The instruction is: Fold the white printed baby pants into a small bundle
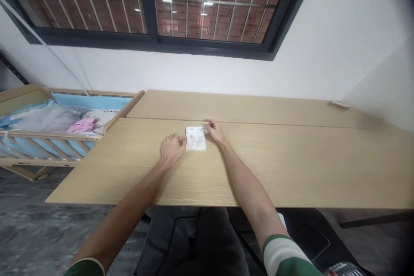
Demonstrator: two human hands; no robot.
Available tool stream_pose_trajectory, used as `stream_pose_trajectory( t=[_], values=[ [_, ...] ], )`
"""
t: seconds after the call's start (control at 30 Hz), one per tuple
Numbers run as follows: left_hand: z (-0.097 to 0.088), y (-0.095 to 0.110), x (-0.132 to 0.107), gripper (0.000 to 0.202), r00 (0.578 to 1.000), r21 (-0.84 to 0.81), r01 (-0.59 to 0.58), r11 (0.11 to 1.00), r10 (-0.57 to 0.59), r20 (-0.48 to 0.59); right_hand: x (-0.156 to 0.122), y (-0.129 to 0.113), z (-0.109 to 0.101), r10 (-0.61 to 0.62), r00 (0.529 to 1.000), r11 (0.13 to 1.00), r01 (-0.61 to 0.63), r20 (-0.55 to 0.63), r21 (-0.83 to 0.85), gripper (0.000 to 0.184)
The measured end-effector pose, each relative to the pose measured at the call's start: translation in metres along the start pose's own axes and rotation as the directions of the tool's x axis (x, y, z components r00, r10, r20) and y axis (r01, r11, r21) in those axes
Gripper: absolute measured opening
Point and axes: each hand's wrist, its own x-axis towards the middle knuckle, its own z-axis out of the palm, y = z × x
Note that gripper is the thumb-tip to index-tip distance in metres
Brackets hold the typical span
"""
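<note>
A small, flat white square point(195, 139) with faint markings lies on the wooden table; whether it is folded cloth or a soft packet is unclear. At its left edge is my left hand point(173, 147), fingers curled, with thumb and fingertips closed against the edge. My right hand point(214, 131) is at the upper right corner, its thumb and fingers pinched together there. The fingers partly cover both sides of the square, while its middle and lower edge show plainly.
The light wooden table point(291, 159) has a seam running along its length. At the left stands a wooden crib point(51, 141) holding bedding and a pink cloth point(82, 125). A small pale object point(339, 104) lies at the far right, and a barred window point(155, 41) is above.
</note>
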Motion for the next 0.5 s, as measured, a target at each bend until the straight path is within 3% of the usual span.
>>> stream_pose_trajectory(
  t=[0.13, 0.3, 0.4, 0.5],
  values=[
    [0.004, 0.006, -0.003, 0.049, 0.997, 0.025, -0.018, 1.0, 0.016, 0.077, -0.01, -0.006, 0.007, -0.061, 0.994, 0.995, 0.068, 0.096, -0.075, 0.043],
    [0.0, 0.018, -0.005, 0.044, 0.983, 0.014, -0.087, 0.996, 0.084, 0.165, -0.021, -0.012, 0.016, -0.077, 0.991, 0.962, 0.104, 0.113, -0.252, 0.038],
    [-0.011, 0.019, -0.007, 0.035, 0.974, -0.018, -0.101, 0.995, 0.102, 0.203, -0.032, -0.023, 0.022, -0.087, 0.994, 0.95, 0.104, 0.073, -0.294, 0.033],
    [-0.031, 0.011, -0.025, 0.029, 0.973, -0.055, -0.077, 0.995, 0.087, 0.215, -0.055, -0.044, 0.032, -0.156, 0.981, 0.925, 0.187, 0.12, -0.329, 0.029]
  ],
)
